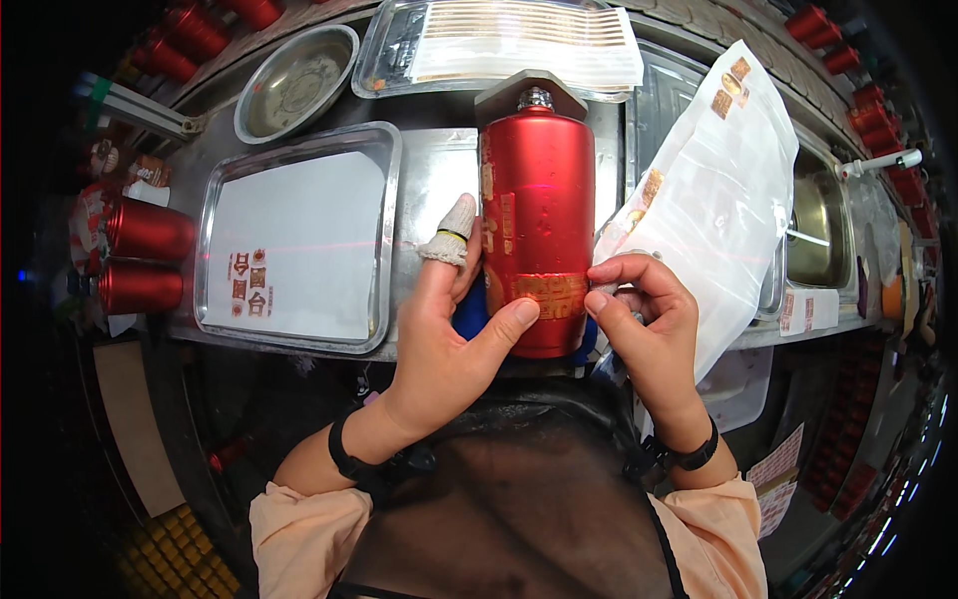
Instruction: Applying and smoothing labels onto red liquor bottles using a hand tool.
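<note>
Red bottle (pixel 536 215) lies lengthwise on the steel bench (pixel 429 190) before me, a gold label (pixel 550 296) already on near its base; my left hand (pixel 439 329) cups its side, thumb on the label, while my right hand (pixel 644 319) pinches a white backing sheet (pixel 728 190) at the label's edge, so smoothing looks unfinished

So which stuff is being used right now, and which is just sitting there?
In use:
left hand
right hand
red bottle
gold label
white sheet

Lying about:
bowl
paper tray
red bottles at left
sink
</note>
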### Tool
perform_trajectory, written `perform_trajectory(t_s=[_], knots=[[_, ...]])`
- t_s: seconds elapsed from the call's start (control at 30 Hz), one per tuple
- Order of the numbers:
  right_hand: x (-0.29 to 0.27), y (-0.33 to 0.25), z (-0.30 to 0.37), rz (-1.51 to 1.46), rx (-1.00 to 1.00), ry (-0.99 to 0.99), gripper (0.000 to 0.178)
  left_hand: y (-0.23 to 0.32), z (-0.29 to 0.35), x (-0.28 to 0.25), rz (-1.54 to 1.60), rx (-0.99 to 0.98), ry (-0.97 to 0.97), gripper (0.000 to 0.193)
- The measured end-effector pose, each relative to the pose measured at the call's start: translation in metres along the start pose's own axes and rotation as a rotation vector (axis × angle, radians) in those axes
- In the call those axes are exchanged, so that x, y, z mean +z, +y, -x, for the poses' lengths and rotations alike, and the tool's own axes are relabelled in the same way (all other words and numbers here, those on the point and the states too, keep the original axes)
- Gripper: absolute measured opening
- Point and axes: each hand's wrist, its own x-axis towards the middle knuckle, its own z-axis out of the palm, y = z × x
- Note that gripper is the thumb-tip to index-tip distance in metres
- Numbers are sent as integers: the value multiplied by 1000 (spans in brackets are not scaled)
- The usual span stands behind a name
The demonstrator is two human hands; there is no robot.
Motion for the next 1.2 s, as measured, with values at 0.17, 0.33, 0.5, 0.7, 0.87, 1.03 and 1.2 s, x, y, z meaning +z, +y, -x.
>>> perform_trajectory(t_s=[0.17, 0.33, 0.5, 0.7, 0.87, 1.03, 1.2], knots=[[1, -2, -1, -3, 18, -2, 15, -3, 0, 0, 9, 9, 1, 85], [1, 0, -1, 61, -88, -34, 14, -4, 0, -1, 24, 9, 12, 86], [3, -6, 2, 20, -58, -6, 15, -2, 0, -1, 4, 7, 15, 86], [4, 1, -3, 10, -51, -5, 17, -3, 1, -2, 4, 7, 23, 85], [1, -4, -9, -67, 43, -51, 14, -3, 2, -2, 12, 20, 39, 85], [-4, -4, -7, -15, 3, -67, 9, 5, 5, 1, -169, 22, 48, 84], [-7, -14, 2, -27, -7, -58, 9, 5, 12, -6, -296, 72, 18, 79]])
